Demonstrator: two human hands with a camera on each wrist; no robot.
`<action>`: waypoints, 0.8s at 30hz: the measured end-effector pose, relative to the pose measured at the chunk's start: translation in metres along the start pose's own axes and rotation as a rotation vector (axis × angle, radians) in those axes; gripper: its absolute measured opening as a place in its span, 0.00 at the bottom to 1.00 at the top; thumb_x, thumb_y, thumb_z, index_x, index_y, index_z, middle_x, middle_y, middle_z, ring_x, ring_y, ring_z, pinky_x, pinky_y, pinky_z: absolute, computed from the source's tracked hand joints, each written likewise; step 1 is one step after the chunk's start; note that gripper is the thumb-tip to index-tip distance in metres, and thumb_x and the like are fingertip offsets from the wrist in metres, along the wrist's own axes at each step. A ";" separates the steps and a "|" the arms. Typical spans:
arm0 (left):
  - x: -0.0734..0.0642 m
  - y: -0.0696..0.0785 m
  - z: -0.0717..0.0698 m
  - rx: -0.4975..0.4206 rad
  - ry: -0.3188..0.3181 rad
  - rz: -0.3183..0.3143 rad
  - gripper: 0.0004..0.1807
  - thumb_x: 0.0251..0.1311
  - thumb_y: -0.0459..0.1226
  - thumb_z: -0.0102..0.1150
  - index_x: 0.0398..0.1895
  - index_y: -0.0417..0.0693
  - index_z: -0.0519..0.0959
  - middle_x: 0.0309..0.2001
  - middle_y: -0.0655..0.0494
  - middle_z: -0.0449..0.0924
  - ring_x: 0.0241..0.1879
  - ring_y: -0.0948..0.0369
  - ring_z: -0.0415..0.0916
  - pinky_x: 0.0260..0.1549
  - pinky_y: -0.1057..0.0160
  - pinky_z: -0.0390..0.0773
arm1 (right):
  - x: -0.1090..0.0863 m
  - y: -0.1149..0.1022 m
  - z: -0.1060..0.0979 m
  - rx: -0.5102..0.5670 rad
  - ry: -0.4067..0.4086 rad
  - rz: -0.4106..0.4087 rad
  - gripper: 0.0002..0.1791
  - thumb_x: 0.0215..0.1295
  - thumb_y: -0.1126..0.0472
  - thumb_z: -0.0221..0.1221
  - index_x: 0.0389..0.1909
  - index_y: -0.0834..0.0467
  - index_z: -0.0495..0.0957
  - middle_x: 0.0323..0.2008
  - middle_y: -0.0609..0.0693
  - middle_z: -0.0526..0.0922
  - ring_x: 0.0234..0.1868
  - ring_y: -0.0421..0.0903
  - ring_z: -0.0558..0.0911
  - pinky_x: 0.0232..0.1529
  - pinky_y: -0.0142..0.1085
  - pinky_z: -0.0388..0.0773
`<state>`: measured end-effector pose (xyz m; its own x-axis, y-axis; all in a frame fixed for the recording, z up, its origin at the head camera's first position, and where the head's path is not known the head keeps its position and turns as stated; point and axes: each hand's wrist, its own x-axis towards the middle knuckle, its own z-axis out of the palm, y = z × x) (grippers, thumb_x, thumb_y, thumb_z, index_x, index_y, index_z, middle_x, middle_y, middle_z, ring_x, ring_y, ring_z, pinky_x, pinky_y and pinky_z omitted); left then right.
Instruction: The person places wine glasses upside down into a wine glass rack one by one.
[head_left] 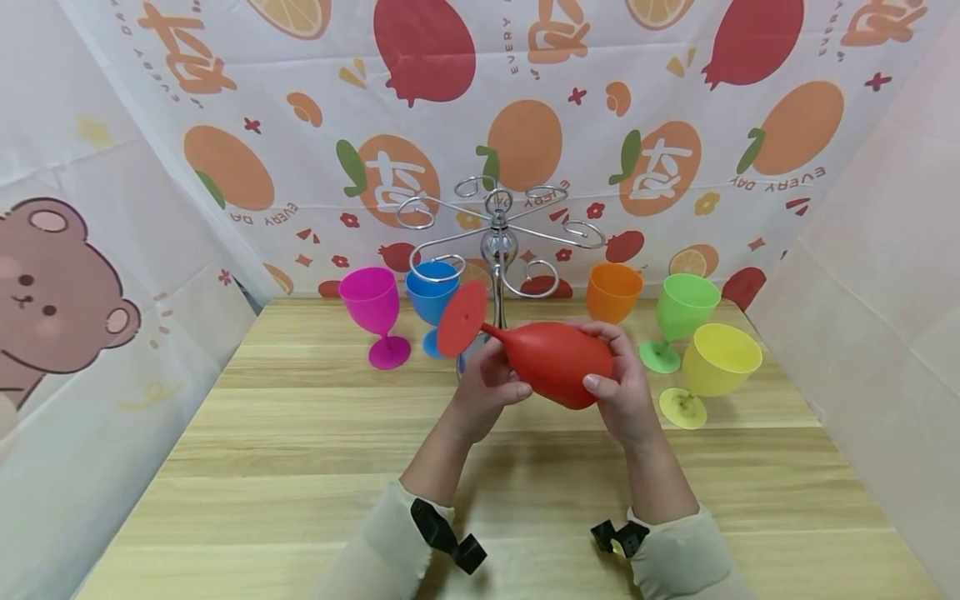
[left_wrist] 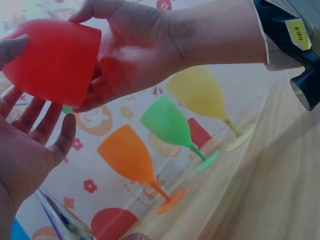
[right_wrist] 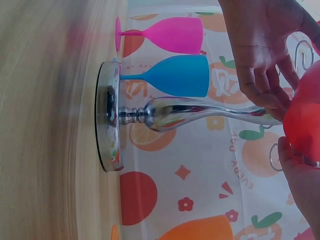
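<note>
A red plastic goblet (head_left: 558, 362) lies tilted on its side in the air, close in front of the metal rack, its foot toward the left. My left hand (head_left: 483, 387) holds the bowl near the stem, its thumb (left_wrist: 15, 47) on the bowl and its other fingers spread below. At the rim end, my right hand (head_left: 624, 390) grips the bowl between thumb and fingers. Behind the goblet stands a silver rack (head_left: 498, 246) with several curled wire arms; its round base (right_wrist: 109, 117) shows in the right wrist view.
On the left of the wooden table (head_left: 315, 467) stand a pink goblet (head_left: 372, 304) and a blue goblet (head_left: 431, 296). Orange (head_left: 613, 293), green (head_left: 686, 304) and yellow (head_left: 720, 362) goblets stand upright on the right. A fruit-printed cloth (head_left: 300, 167) hangs behind.
</note>
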<state>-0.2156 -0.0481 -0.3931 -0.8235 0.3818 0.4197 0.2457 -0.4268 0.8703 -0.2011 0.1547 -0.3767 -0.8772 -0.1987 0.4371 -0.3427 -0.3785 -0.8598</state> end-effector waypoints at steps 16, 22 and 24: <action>0.000 0.005 -0.001 -0.134 -0.003 0.028 0.36 0.49 0.44 0.76 0.62 0.53 0.71 0.59 0.55 0.75 0.60 0.54 0.71 0.50 0.58 0.82 | -0.003 -0.002 0.000 -0.116 -0.096 -0.031 0.39 0.49 0.72 0.64 0.66 0.60 0.64 0.61 0.53 0.71 0.61 0.52 0.71 0.51 0.41 0.83; 0.000 0.005 -0.002 -0.165 0.012 0.029 0.39 0.48 0.44 0.76 0.65 0.53 0.70 0.61 0.55 0.73 0.62 0.54 0.69 0.51 0.59 0.82 | -0.004 -0.002 -0.001 -0.160 -0.116 -0.010 0.41 0.49 0.71 0.65 0.67 0.59 0.63 0.61 0.53 0.71 0.62 0.52 0.70 0.51 0.41 0.82; 0.000 0.006 -0.001 -0.155 0.020 0.022 0.41 0.48 0.45 0.76 0.66 0.53 0.69 0.61 0.55 0.73 0.63 0.54 0.69 0.51 0.59 0.81 | -0.004 -0.002 -0.001 -0.162 -0.121 0.002 0.42 0.49 0.72 0.65 0.68 0.61 0.62 0.61 0.53 0.71 0.62 0.52 0.70 0.51 0.41 0.82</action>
<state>-0.2145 -0.0515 -0.3885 -0.8294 0.3551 0.4314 0.1828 -0.5571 0.8101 -0.1971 0.1570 -0.3773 -0.8346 -0.3100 0.4553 -0.3992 -0.2291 -0.8878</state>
